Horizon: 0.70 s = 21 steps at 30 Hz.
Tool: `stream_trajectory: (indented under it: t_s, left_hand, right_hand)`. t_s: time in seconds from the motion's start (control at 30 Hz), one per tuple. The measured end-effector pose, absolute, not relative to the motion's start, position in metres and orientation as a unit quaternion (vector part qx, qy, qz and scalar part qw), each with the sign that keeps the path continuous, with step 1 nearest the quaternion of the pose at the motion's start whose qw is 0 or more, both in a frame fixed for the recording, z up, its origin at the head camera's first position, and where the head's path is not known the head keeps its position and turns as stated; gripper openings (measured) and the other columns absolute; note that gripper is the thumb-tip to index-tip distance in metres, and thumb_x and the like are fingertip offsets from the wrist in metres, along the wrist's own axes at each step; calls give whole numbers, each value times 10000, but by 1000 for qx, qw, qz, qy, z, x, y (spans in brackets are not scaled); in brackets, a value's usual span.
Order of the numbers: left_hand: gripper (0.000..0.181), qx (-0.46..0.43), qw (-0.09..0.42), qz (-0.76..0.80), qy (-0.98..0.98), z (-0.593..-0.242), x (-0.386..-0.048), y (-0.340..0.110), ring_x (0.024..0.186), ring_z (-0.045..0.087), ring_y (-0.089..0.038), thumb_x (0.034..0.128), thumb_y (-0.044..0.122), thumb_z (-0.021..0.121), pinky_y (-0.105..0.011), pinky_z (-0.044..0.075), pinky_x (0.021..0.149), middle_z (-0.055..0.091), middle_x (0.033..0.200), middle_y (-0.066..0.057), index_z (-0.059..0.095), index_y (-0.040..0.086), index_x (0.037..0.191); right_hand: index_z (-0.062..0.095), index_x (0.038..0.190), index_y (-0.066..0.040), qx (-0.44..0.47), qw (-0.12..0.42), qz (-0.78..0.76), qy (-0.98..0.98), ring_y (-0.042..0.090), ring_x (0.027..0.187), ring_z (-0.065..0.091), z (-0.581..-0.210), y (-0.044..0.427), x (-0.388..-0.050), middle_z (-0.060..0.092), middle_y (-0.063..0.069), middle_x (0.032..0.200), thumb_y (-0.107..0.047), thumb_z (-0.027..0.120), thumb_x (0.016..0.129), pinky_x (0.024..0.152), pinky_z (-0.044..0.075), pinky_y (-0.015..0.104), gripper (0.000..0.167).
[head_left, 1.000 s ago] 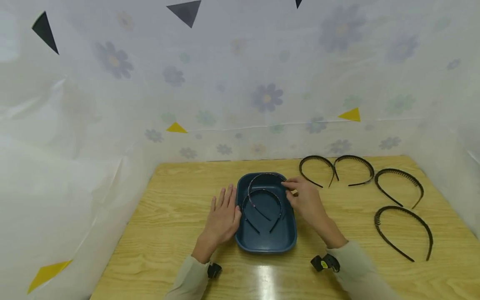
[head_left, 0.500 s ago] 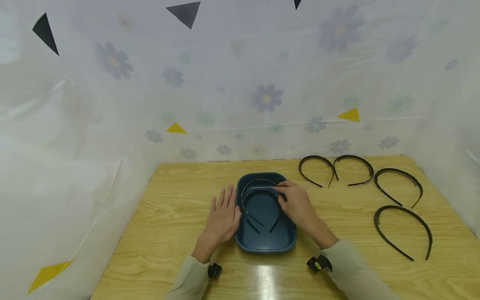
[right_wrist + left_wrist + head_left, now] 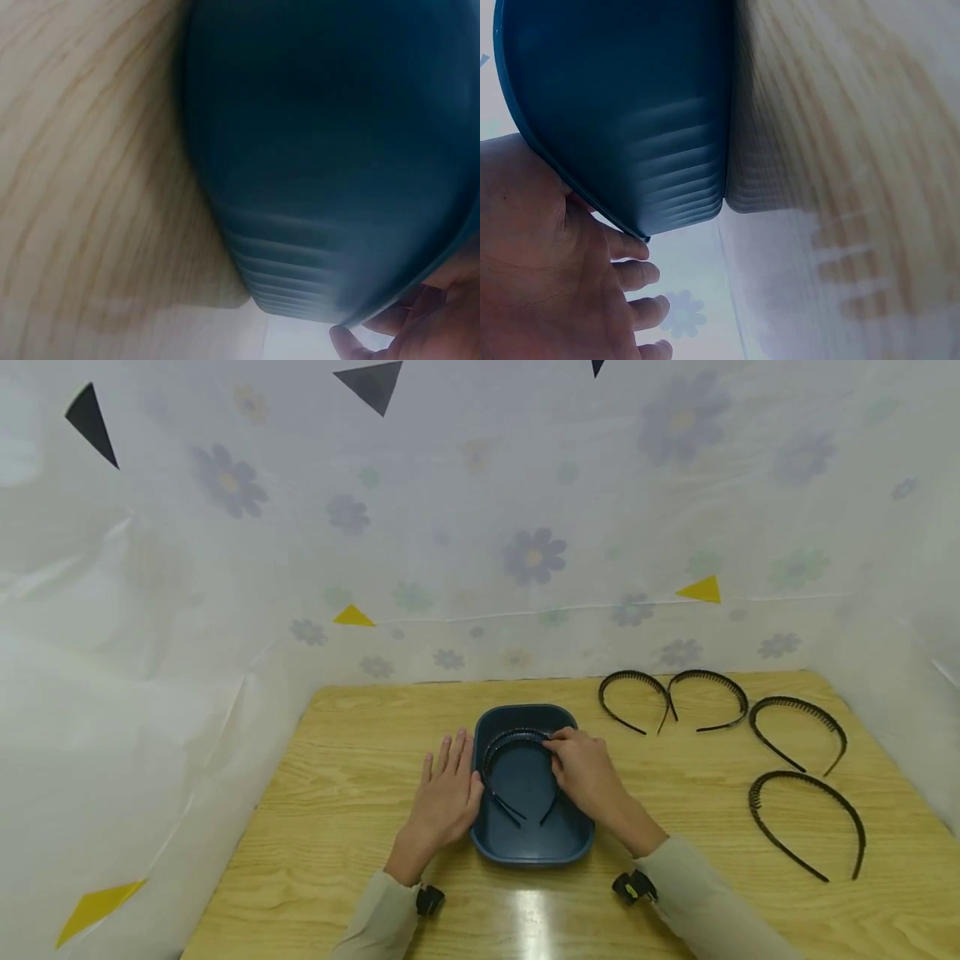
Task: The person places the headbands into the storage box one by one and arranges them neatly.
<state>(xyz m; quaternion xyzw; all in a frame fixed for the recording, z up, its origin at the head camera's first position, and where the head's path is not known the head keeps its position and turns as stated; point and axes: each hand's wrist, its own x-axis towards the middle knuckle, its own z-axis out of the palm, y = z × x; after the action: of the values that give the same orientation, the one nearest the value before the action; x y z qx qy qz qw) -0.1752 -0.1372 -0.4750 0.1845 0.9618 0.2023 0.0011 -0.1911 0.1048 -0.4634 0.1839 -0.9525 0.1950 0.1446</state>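
Observation:
In the head view, a dark blue tray (image 3: 532, 849) stands on the wooden table with two thin dark headbands (image 3: 504, 803) lying inside, nearly one on the other. My right hand (image 3: 595, 777) reaches over the tray's right rim and pinches the upper headband near its top right; its fingertips partly cover both bands. With straight fingers, my left hand (image 3: 441, 793) rests against the tray's left side. The left wrist view shows the left hand (image 3: 562, 262) touching the tray's rim (image 3: 577, 187). From the right wrist, the tray's outer wall (image 3: 322, 150) hides most of the right hand (image 3: 427, 322).
Several black toothed headbands lie to the right: one at the back (image 3: 632, 675), another beside it (image 3: 705, 674), a third further right (image 3: 798, 702) and one nearer the front (image 3: 806, 781). A flower-patterned sheet (image 3: 465, 527) hangs behind the table (image 3: 360, 760).
My right hand has moved left and slightly nearer with the upper headband, lowering it onto the other one in the tray. My left hand has stayed still.

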Motion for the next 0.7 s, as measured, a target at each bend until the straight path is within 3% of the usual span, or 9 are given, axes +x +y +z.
stream_trajectory:
  t_s: [0.33, 0.7]
  left_hand:
    - [593, 179, 7, 188, 966, -475, -175, -138, 1572, 61, -324, 1110, 258, 322, -591, 90, 1230, 123, 1711, -125, 184, 31, 1640]
    - [597, 181, 4, 181, 967, -475, -175, -138, 1569, 87, -348, 1107, 267, 321, -600, 108, 1225, 133, 1709, -133, 195, 22, 1636]
  right_hand:
    - [797, 1054, 11, 192, 162, 163, -954, 322, 927, 710, -467, 101, -192, 730, 159, 1056, 26, 763, 864, 715, 517, 544, 194]
    - [791, 1002, 7, 200, 177, 126, -955, 332, 866, 686, -471, 98, -193, 714, 161, 968, 64, 669, 901, 628, 484, 482, 169]
